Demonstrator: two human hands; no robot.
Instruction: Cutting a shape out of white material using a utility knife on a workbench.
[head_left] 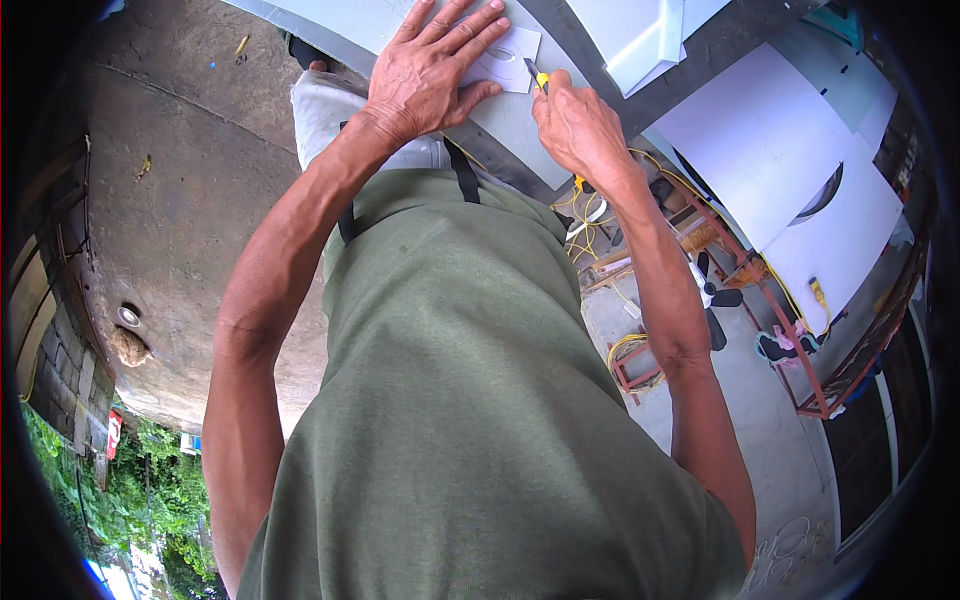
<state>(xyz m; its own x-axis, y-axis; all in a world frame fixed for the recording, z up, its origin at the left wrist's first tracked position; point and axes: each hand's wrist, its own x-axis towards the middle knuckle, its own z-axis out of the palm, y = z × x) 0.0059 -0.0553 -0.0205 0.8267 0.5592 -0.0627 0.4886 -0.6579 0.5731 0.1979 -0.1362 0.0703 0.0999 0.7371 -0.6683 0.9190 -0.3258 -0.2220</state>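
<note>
My left hand (425, 75) lies flat with its fingers stretched out, pressing the left part of a small white sheet (522, 46). An oval outline with a darker patch inside shows on this sheet. My right hand (580, 125) is closed around a yellow and black utility knife (542, 80). The knife's dark blade points up and left at the sheet's right edge; whether it touches cannot be made out. Beneath the sheet is a larger pale grey board (515, 135) on the work table.
Folded white panels (640, 45) lie at the top right. Farther right, large white sheets (760, 140) rest on a reddish metal frame (785, 350), with another yellow cutter (818, 292) on them. Yellow cords (590, 235) and a black-bladed fan (718, 297) are below the table.
</note>
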